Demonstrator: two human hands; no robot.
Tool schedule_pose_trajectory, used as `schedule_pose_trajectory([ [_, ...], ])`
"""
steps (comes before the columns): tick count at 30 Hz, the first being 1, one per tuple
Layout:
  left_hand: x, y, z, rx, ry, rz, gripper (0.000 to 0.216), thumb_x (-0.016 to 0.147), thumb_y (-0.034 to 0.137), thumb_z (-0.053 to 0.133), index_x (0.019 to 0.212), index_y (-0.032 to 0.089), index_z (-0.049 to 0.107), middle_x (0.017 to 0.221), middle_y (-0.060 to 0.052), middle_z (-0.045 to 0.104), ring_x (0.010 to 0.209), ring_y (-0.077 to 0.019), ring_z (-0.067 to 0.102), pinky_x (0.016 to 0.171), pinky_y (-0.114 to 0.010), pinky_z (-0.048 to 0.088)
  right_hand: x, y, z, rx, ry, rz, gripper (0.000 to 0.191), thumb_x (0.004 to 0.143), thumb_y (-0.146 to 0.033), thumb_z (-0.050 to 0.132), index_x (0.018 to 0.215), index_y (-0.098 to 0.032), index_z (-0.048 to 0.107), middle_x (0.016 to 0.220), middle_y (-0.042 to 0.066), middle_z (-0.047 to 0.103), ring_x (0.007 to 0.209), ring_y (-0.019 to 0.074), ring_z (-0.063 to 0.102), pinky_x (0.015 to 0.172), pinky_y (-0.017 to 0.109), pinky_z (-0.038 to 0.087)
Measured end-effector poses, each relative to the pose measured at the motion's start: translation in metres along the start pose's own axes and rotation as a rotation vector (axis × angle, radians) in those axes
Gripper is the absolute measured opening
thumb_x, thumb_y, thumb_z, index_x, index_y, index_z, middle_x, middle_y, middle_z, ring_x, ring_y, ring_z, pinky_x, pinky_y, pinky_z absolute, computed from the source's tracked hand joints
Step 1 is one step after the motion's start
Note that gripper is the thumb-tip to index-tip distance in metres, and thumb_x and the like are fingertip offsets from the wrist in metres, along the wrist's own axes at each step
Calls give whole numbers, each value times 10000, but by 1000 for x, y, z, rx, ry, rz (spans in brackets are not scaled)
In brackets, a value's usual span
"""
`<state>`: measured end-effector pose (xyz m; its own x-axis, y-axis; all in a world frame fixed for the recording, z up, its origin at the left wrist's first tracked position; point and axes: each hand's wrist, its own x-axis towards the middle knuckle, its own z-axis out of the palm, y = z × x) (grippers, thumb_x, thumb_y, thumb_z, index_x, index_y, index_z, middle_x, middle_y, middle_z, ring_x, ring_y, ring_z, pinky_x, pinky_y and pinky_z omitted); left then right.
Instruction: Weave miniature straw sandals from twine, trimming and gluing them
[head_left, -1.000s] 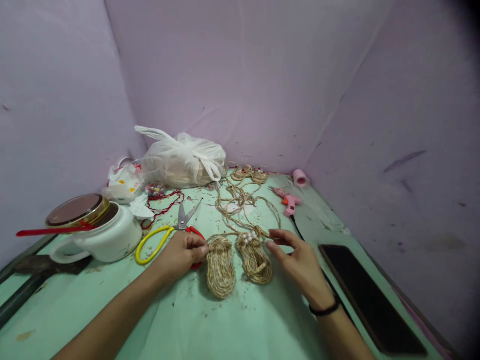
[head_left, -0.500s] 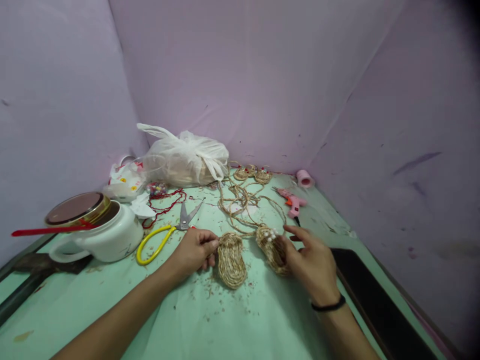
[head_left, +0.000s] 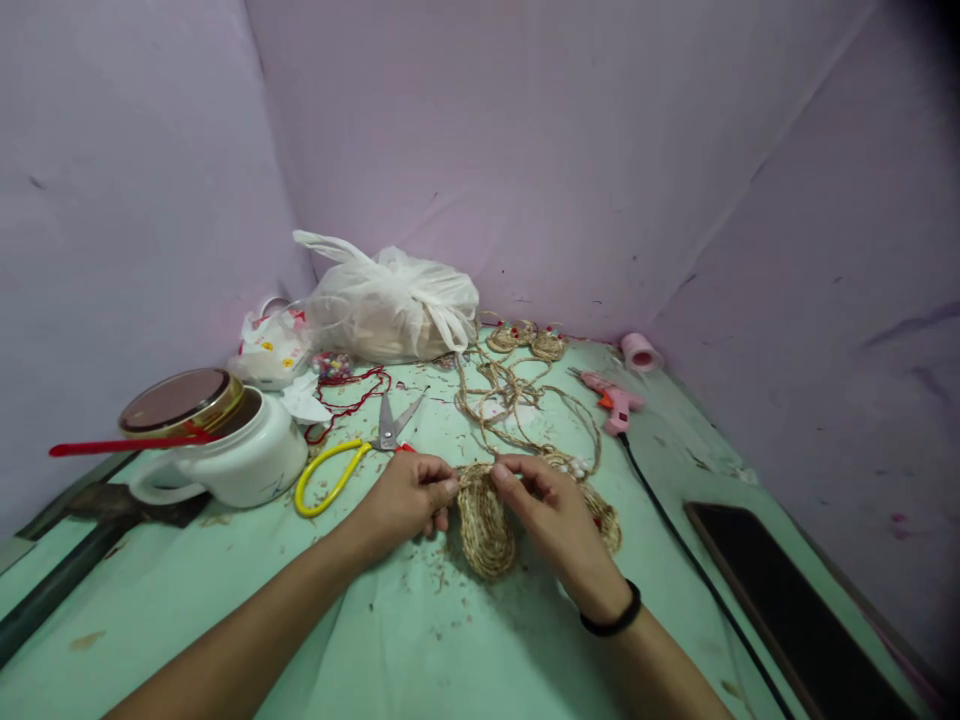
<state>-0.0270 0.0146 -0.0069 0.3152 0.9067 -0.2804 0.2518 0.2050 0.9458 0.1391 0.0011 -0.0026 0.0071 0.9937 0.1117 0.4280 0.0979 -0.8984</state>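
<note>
Between side edges of the table (head_left: 420,650), the left hand (head_left: 411,497) and right hand (head_left: 551,510), fingers curled nearly closed, each pinched the rope sole's (head_left: 486,535) top.

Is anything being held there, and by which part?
A slipper-shaped coil of twine, by its far end: left grip at the left corner, right grip at the right.

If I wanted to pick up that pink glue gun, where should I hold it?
Probably by the handle, from the near side: the glue gun lies flat, its handle and black cord toward the camera, while its tip points away to the left.
</note>
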Motion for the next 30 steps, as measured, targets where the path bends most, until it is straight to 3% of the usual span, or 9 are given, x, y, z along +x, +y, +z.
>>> schedule_pose_trajectory([
  [4, -1, 2, 0, -24, 6, -1, 155, 679, 268, 522, 663, 121, 567, 387, 49, 496, 297, -39, 363, 327, -151, 277, -5, 0, -3, 5, -92, -17, 250, 771, -378, 510, 761, -163, 636, 729, 33, 613, 690, 169, 527, 599, 256, 391],
  [8, 0, 3, -1, -29, 0, 6, 140, 660, 257, 522, 640, 124, 560, 348, 61, 459, 286, -39, 331, 319, -152, 258, -5, 2, -2, 200, -138, 31, 231, 737, -382, 549, 744, -158, 607, 647, 1, 558, 598, 130, 480, 551, 240, 367],
  [18, 1, 2, 1, -43, -43, 69, 239, 662, 328, 555, 725, 102, 602, 373, 67, 424, 322, -41, 306, 347, -172, 215, -7, 2, -1, 419, -103, 166, 228, 665, -360, 636, 662, -132, 642, 605, 4, 588, 585, 124, 480, 578, 258, 366],
  [23, 0, 5, -2, -32, -37, 73, 308, 649, 385, 581, 688, 84, 633, 368, 61, 408, 334, -37, 283, 357, -182, 184, -7, 1, -1, 477, -109, 195, 204, 647, -344, 655, 663, -141, 647, 607, -5, 591, 584, 121, 480, 577, 256, 357],
  [30, 2, 1, -6, -58, -50, 38, 233, 598, 333, 615, 615, 101, 603, 362, 34, 478, 317, -42, 318, 350, -180, 204, -8, -5, -1, 575, -137, 233, 217, 590, -309, 698, 724, -150, 637, 642, -12, 589, 593, 112, 493, 578, 246, 373],
])
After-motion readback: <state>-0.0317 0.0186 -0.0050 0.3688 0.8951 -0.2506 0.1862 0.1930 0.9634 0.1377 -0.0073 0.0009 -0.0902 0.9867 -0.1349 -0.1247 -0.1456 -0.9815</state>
